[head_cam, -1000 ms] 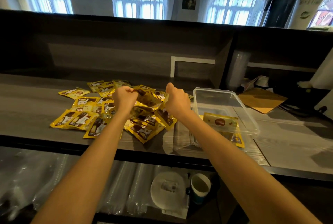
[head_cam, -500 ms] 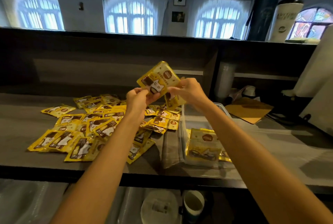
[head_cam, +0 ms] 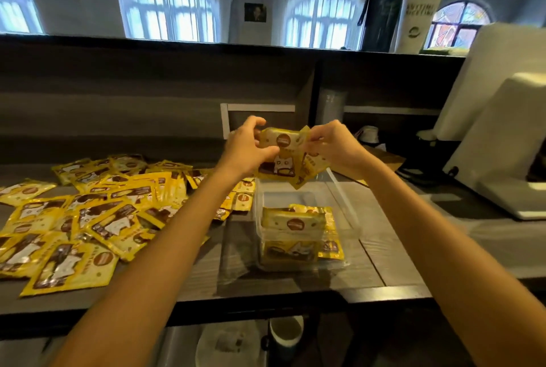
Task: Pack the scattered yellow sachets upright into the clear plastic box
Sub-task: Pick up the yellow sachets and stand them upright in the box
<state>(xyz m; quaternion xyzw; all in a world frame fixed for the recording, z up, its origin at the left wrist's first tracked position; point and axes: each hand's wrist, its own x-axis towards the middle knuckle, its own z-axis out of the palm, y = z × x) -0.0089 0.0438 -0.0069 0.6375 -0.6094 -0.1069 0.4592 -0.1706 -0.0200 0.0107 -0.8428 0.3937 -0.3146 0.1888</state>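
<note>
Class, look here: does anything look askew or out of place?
The held sachets, gripped by left hand and right hand above the clear plastic box, are fanned: the rear one tilts sideways. Left of the box, loose sachets lie overlapping on the counter.

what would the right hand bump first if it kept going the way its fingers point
Probably the left hand: the right hand points leftward across the held sachets both hands pinch.

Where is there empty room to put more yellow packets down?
Bare counter lies between the clear box and the white machine. The box's far half is bare too; sachets fill its near end. Left of the box the scattered pile crowds the counter.
</note>
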